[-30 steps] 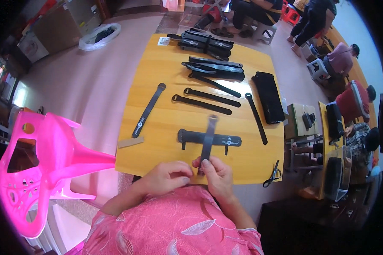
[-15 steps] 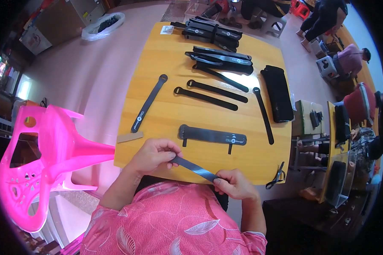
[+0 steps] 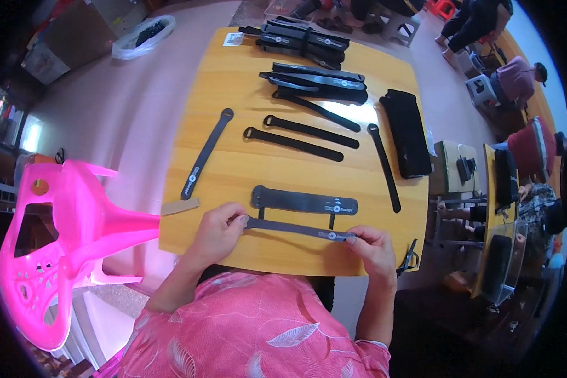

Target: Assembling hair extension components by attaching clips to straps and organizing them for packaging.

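Note:
A dark grey strap (image 3: pixel 296 229) with pale print is stretched nearly level between my hands near the front of the table. My left hand (image 3: pixel 222 230) pinches its left end; my right hand (image 3: pixel 370 246) pinches its right end, beside the print. Just beyond it lies a small stack of similar straps (image 3: pixel 302 200), with two thin black ties (image 3: pixel 332 220) showing at its near side. The held strap crosses close to the ends of those ties; whether it touches them I cannot tell.
On the yellow table (image 3: pixel 220 157) lie single black straps (image 3: pixel 296 143), a grey strap (image 3: pixel 206 154), strap bundles (image 3: pixel 305 43), a black fabric stack (image 3: pixel 406 133) and a tan strip (image 3: pixel 180 205). A pink plastic chair (image 3: pixel 116 211) stands left. Other people sit at the right.
Both hands have moved forward over the table with the strap. It has turned from slanting to nearly level, and its printed side now shows. The view has shifted slightly.

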Available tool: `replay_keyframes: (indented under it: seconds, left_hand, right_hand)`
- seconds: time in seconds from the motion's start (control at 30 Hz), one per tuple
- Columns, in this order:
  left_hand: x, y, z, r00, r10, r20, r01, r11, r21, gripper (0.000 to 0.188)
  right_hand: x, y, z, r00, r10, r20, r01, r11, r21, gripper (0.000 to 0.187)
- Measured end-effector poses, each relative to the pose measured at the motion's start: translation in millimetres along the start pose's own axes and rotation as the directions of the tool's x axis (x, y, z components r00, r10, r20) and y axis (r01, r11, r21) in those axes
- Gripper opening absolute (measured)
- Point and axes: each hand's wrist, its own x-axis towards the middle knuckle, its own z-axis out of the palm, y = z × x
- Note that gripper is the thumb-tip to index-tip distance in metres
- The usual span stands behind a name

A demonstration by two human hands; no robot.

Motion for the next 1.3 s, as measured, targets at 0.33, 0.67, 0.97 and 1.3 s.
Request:
replay_keyframes:
  seconds: [0.33,0.67,0.97,1.3]
  left_hand:
    - [16,14,1,0.963,-0.209,0.173,0.264,0.865,-0.428,0.009]
    - [30,-6,21,0.982,0.076,-0.172,-0.093,0.991,-0.093,0.006]
    - [31,0,19,0.980,-0.086,-0.177,0.059,0.987,-0.152,0.009]
    - [32,4,17,0.972,-0.071,-0.226,0.066,0.997,-0.027,0.014]
  right_hand:
    - [20,-2,1,0.972,-0.048,-0.232,0.027,0.996,-0.090,0.011]
    - [35,-9,3,0.934,-0.107,-0.342,-0.054,0.901,-0.430,0.015]
    - [44,-8,5,0.924,-0.048,-0.379,-0.126,0.898,-0.421,0.016]
    - [48,-10,1,0.929,0.009,-0.370,-0.171,0.897,-0.407,0.016]
